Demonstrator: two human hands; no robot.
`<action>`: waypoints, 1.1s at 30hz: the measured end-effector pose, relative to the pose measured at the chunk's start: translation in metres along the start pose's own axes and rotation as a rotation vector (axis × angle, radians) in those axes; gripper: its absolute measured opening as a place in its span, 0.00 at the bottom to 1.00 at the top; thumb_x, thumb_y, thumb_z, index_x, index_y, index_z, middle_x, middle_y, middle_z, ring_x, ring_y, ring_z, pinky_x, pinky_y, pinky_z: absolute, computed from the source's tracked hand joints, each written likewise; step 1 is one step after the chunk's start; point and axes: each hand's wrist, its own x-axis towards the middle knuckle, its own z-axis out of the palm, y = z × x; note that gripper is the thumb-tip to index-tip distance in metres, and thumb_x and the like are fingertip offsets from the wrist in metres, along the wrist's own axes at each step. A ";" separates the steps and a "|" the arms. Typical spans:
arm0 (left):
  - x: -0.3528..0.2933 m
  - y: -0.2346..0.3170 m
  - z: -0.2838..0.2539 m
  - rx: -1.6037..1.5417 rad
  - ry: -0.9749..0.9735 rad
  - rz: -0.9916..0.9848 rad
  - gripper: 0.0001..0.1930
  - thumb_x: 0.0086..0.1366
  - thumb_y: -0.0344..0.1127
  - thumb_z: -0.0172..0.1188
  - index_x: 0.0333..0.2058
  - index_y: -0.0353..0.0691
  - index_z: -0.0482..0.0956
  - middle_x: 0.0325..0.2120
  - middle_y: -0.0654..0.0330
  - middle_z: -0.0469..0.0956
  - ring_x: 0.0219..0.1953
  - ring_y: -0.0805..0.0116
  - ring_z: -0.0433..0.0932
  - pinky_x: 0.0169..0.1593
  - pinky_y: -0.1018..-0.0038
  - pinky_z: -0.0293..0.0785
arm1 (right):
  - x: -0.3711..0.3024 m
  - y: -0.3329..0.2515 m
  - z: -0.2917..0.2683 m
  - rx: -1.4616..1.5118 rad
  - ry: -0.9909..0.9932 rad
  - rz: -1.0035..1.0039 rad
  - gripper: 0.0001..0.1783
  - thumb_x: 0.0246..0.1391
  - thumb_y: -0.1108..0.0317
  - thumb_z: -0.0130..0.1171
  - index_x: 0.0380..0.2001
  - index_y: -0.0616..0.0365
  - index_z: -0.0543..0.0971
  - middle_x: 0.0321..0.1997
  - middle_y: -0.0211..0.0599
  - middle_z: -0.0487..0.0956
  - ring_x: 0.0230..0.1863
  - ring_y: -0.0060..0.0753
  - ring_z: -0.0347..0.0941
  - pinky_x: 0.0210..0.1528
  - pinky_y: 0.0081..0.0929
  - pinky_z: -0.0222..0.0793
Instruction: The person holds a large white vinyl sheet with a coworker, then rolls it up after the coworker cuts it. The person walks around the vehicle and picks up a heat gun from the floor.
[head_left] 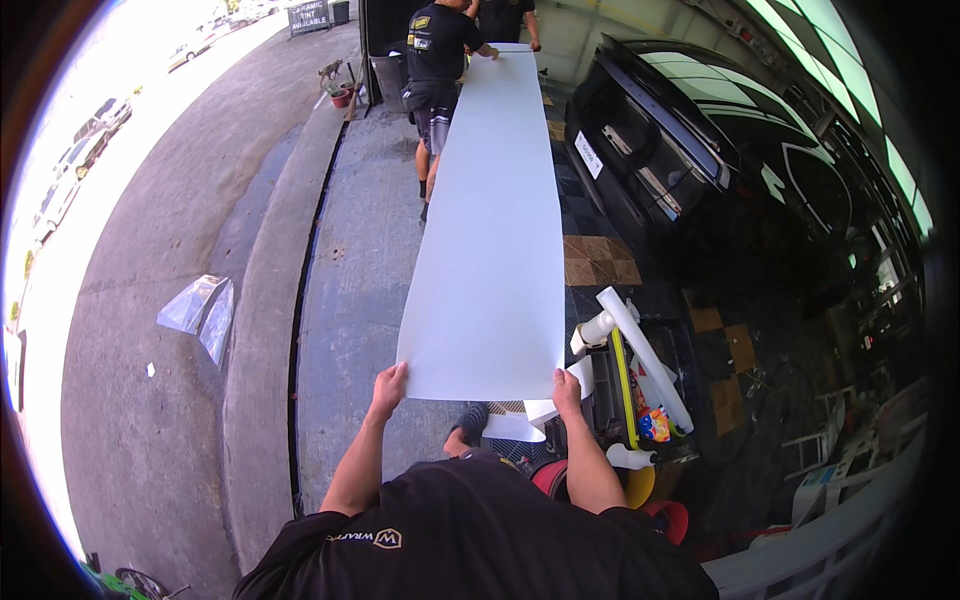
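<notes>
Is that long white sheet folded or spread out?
Spread out: the white sheet stretches from the left hand and right hand to two co-workers.

Plain white along the long sheet. Black on the near shirt, with a small gold and white print; black again on the co-worker's shirt, printed yellow and white across the back. Black over the car. Brown and black in squares across the tiled floor. Yellow-green down the thin strip.

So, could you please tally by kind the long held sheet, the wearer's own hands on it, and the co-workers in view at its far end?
Long white sheet: 1
Wearer's hands, left hand and right hand: 2
Co-workers: 2
Total: 5
</notes>
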 end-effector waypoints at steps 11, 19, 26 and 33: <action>-0.004 0.002 0.004 0.004 0.000 0.033 0.23 0.72 0.50 0.53 0.38 0.32 0.82 0.26 0.70 0.76 0.28 0.81 0.70 0.33 0.77 0.68 | 0.002 0.001 -0.006 -0.021 -0.020 0.044 0.21 0.67 0.56 0.47 0.35 0.65 0.79 0.33 0.56 0.80 0.38 0.60 0.76 0.41 0.47 0.69; -0.006 0.001 0.009 -0.017 -0.003 0.019 0.22 0.72 0.49 0.53 0.39 0.32 0.82 0.26 0.70 0.76 0.28 0.81 0.70 0.32 0.78 0.68 | 0.002 0.003 -0.010 -0.008 0.004 -0.018 0.22 0.68 0.56 0.46 0.34 0.67 0.77 0.31 0.55 0.79 0.35 0.56 0.75 0.40 0.44 0.68; -0.006 -0.001 0.012 -0.008 0.011 0.027 0.22 0.72 0.49 0.53 0.40 0.32 0.82 0.27 0.70 0.77 0.29 0.81 0.71 0.33 0.78 0.68 | 0.003 0.001 -0.014 -0.025 0.000 0.014 0.21 0.67 0.56 0.47 0.34 0.65 0.78 0.31 0.57 0.79 0.37 0.61 0.75 0.40 0.47 0.69; -0.009 0.001 0.012 -0.062 -0.012 -0.070 0.22 0.73 0.49 0.52 0.40 0.32 0.82 0.28 0.70 0.77 0.29 0.81 0.71 0.33 0.78 0.68 | 0.001 0.004 -0.015 0.025 -0.002 -0.010 0.21 0.67 0.56 0.47 0.34 0.65 0.79 0.33 0.57 0.80 0.37 0.61 0.76 0.41 0.47 0.69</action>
